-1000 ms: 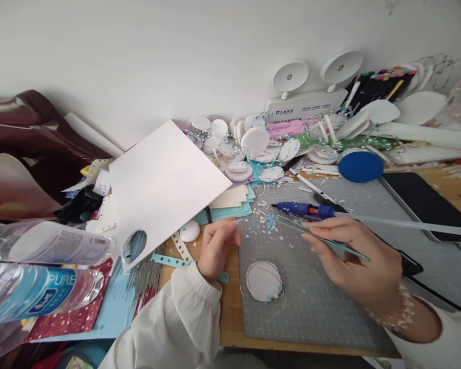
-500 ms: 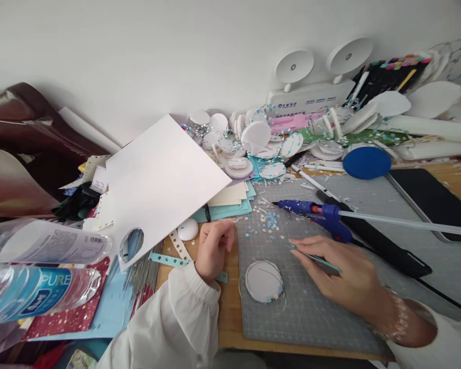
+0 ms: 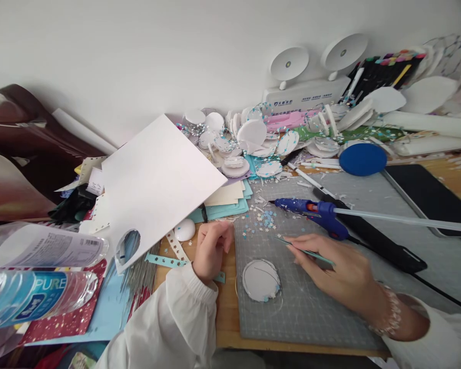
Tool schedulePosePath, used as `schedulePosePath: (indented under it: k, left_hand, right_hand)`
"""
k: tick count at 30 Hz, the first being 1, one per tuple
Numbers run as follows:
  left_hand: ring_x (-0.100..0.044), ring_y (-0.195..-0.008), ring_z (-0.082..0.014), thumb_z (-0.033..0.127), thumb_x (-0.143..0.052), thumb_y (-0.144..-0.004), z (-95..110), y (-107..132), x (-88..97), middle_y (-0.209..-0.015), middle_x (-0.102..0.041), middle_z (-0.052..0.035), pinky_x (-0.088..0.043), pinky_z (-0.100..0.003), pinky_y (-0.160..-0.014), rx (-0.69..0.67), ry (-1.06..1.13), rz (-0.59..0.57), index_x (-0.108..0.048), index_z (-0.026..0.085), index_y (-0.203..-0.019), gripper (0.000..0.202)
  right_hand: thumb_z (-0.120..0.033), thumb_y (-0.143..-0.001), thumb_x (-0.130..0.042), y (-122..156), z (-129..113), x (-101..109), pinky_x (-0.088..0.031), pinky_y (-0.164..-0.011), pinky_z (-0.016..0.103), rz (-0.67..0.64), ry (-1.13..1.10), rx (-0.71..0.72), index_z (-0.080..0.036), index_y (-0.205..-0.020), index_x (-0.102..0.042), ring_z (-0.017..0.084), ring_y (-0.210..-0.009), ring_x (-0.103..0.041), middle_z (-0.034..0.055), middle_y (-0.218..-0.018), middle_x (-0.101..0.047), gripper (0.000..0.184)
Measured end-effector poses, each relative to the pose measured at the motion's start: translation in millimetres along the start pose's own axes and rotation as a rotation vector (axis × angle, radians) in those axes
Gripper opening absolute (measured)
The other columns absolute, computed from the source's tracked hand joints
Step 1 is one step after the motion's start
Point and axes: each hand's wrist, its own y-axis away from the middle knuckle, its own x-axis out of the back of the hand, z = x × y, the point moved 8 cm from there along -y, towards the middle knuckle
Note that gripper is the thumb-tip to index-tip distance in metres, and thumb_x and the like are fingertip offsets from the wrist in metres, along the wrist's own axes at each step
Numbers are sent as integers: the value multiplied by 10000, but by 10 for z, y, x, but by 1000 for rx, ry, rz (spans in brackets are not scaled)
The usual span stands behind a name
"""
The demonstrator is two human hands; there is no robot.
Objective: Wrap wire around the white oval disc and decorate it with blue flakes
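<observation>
My right hand (image 3: 338, 274) pinches a thin teal stick (image 3: 309, 252) whose tip points left at a scatter of tiny blue and white star confetti (image 3: 263, 223) on the grey cutting mat (image 3: 315, 307). A white paper disc (image 3: 260, 280) ringed with thin wire lies on the mat just below and left of that hand. My left hand (image 3: 211, 248) rests at the mat's left edge with its fingers curled in; I cannot make out anything in it. A blue glue gun (image 3: 315, 211) lies on the mat just beyond my right hand.
A large white sheet (image 3: 157, 179) with a round hole leans at the left. Plastic water bottles (image 3: 34, 271) lie at the far left. Several white discs (image 3: 246, 138) pile up by the wall, with a blue round pad (image 3: 362, 159), a black tablet (image 3: 430, 197) and markers (image 3: 384, 77).
My right hand has come down and to the left with the teal stick, from above the glue gun to the mat near the confetti. My left hand has barely moved.
</observation>
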Motion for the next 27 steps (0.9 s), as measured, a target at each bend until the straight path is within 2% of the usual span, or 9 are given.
schedulePosePath:
  k: [6, 9, 11, 13, 16, 18, 21, 24, 27]
  left_hand:
    - [-289, -472, -115, 355, -490, -868, -40, -13, 10, -412, -278, 25, -231, -311, -525, 12, -50, -26, -365, 196, -381, 527]
    - [-376, -518, -118, 358, -588, -846, -49, -11, -19, -474, -437, 6, -285, -292, -543, 25, -113, -69, -528, 169, -450, 442]
    - [-408, -537, -119, 370, -659, -815, -58, 8, -77, -536, -512, -6, -301, -276, -528, 34, -187, -128, -656, 154, -584, 317]
    - [-352, -497, -101, 390, -683, -809, -82, 45, -164, -522, -473, 13, -263, -257, -480, 46, -251, -214, -715, 148, -726, 258]
    - [-214, -449, -71, 384, -669, -833, -133, 107, -275, -470, -305, 74, -174, -243, -440, 79, -264, -326, -715, 140, -840, 248]
    - [-193, -452, -65, 371, -670, -834, -140, 119, -292, -482, -257, 88, -163, -236, -435, 82, -264, -335, -694, 139, -830, 233]
    - [-210, -464, -64, 363, -687, -817, -103, 103, -277, -511, -266, 88, -177, -226, -433, 44, -266, -306, -670, 146, -807, 219]
    - [-216, -467, -65, 357, -691, -815, -103, 102, -293, -516, -273, 89, -192, -224, -436, 39, -254, -330, -678, 147, -836, 211]
    - [-226, -475, -69, 343, -687, -821, -118, 112, -301, -512, -290, 81, -212, -232, -448, 38, -237, -343, -673, 146, -795, 199]
  right_hand:
    - [-82, -826, -659, 16, 29, 110, -632, -708, 277, 99, -117, -149, -250, -842, -629, 192, -788, -758, -33, -640, -709, 171]
    - [-74, -829, -652, 7, 68, 158, -630, -704, 267, 147, -236, -262, -246, -771, -606, 190, -781, -753, -34, -588, -665, 187]
    - [-74, -834, -643, 0, 78, 171, -633, -690, 261, 163, -328, -296, -242, -765, -593, 187, -768, -751, -37, -573, -642, 189]
    - [-79, -844, -631, -4, 94, 164, -641, -693, 279, 155, -399, -325, -239, -780, -590, 192, -751, -749, -37, -570, -630, 176]
    - [-107, -860, -623, -6, 124, 137, -646, -655, 289, 124, -457, -368, -237, -803, -590, 197, -707, -745, -39, -549, -615, 146]
    - [-125, -869, -621, -8, 143, 126, -642, -621, 285, 120, -491, -386, -238, -803, -591, 186, -636, -731, -46, -533, -605, 134]
    - [-141, -875, -624, -10, 163, 113, -632, -561, 284, 128, -540, -403, -241, -808, -598, 157, -506, -682, -62, -514, -580, 123]
    - [-140, -877, -623, -12, 165, 103, -609, -505, 265, 122, -568, -408, -237, -826, -605, 138, -460, -650, -66, -520, -570, 112]
    - [-111, -871, -618, -25, 135, 112, -630, -604, 270, 110, -559, -374, -233, -839, -599, 130, -505, -660, -68, -516, -578, 128]
